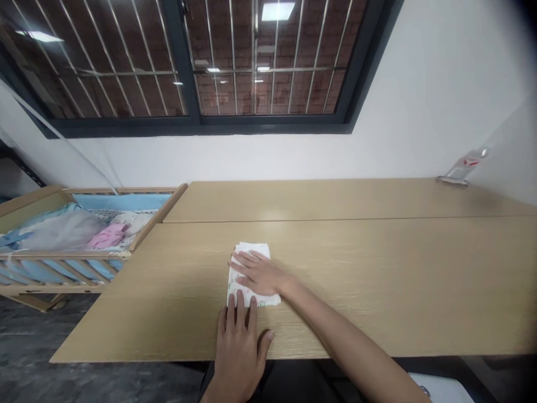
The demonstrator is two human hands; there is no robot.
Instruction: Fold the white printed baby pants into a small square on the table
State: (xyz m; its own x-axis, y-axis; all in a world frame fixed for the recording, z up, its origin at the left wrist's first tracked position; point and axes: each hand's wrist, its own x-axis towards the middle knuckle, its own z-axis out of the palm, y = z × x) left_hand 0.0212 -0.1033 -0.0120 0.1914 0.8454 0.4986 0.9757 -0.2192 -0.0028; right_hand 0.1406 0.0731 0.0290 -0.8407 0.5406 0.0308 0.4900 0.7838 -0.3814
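A white folded cloth (254, 247) with a faint coloured print lies flat on the wooden table (377, 268). My right hand (258, 273) rests palm down on top of it, fingers spread towards the left, covering its middle. Just below, my left hand (241, 341) lies with its fingers stretched out, the fingertips at the cloth's near edge and the thumb apart on the tabletop. Neither hand grips anything. Part of the cloth's print is hidden under the right hand.
To the left stands a wooden crib (130, 252) with blue lining, a pink cloth (108, 235) and other bedding. A clear plastic bottle (465, 165) is at the table's far right, by the wall. Behind the table is a barred window (268, 120).
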